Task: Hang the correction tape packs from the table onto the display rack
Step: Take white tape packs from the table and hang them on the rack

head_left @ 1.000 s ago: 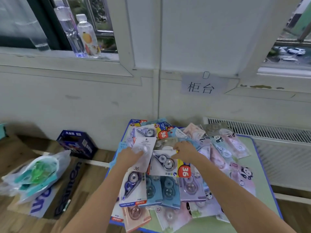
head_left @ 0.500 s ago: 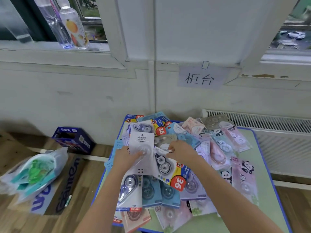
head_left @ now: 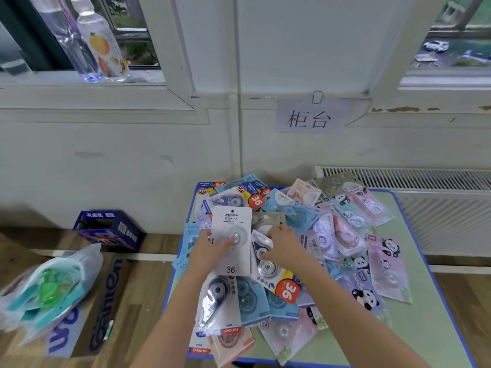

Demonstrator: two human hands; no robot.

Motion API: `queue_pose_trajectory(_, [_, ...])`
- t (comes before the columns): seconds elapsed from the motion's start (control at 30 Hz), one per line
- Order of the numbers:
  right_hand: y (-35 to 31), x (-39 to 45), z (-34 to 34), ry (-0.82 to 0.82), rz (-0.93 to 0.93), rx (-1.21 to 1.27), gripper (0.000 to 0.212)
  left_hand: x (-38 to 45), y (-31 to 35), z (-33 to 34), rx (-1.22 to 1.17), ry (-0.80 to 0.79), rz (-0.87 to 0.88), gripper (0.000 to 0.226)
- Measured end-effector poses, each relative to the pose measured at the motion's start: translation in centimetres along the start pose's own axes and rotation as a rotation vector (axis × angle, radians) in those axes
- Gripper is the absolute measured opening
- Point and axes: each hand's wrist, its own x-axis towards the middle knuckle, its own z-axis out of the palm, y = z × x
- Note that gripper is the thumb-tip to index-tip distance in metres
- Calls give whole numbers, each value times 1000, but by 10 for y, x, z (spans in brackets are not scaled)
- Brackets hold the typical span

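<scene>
In the head view, two bare hands work over one heap of many colourful carded correction tape packs (head_left: 353, 235), too overlapped to count, on a green table with blue edge (head_left: 422, 328). The left hand (head_left: 210, 252) grips one white pack marked 36 (head_left: 231, 235). The right hand (head_left: 283, 244) pinches a pack in the heap. Two clear plastic bottles (head_left: 95, 41) stand on the windowsill; one paper sign (head_left: 309, 116) hangs on the white wall.

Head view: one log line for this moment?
left hand holds white pack | right hand on pile | rack unseen
</scene>
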Motion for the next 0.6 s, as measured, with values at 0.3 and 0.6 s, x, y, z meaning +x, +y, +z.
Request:
queue_pose_trajectory(0.3, [7, -11, -3, -33, 124, 306, 29, 9, 6, -6, -56, -58, 42, 59])
queue_pose_trajectory(0.6, [16, -16, -4, 32, 191, 428, 33, 2, 2, -5, -302, -28, 121, 47])
